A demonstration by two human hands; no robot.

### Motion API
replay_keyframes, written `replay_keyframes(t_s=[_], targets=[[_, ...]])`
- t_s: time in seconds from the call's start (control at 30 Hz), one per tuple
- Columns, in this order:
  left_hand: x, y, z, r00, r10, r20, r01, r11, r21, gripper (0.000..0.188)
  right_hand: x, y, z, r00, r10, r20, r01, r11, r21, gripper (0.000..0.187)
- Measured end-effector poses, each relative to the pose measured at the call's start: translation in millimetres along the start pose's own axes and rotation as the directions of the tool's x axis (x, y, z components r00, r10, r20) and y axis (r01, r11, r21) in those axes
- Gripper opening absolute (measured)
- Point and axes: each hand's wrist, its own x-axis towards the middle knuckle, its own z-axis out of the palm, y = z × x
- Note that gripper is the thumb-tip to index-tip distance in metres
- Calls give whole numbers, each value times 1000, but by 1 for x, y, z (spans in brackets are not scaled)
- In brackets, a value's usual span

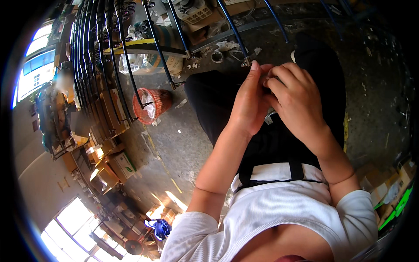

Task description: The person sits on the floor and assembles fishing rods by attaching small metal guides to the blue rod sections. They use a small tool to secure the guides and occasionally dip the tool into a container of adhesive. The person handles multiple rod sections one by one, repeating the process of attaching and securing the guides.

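My left hand [252, 100] and my right hand [296, 89] meet in front of me, above my lap. The left thumb points up, close to the end of a dark blue fishing rod [235, 36]; whether it touches is unclear. Curled in, the fingers of my right hand meet the left fingertips. Whatever lies between them is too small or hidden to make out. More rods, among them a blue one [178, 27] to the left, stand in a row, their ends toward me and carrying small metal fittings.
Left of my knee stands a red plastic basket [163, 101] with white scraps. A pale sack [174, 65] sits behind the rods, near a roll of tape [217, 56]. Cardboard boxes [124, 165] are stacked at the left. Litter dots the concrete floor [168, 139].
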Motion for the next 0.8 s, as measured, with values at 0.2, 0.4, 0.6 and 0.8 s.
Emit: replay_keyframes(t_s=[0.2, 0.4, 0.6, 0.8], targets=[[5, -6, 13, 1000, 21, -1, -21, 999, -38, 41, 2, 7, -5, 999, 50, -16, -48, 995, 87, 7], [7, 3, 25, 999, -28, 35, 29, 998, -50, 40, 7, 15, -11, 992, 46, -116, -18, 973, 230, 14], [19, 18, 18, 997, -31, 68, 36, 997, -66, 36, 4, 13, -22, 929, 270, 254, -278, 54, 959, 12], [32, 44, 45, 961, 196, 198, -176, 978, -112, 43, 26, 25, -9, 976, 218, -7, 57, -222, 973, 20]])
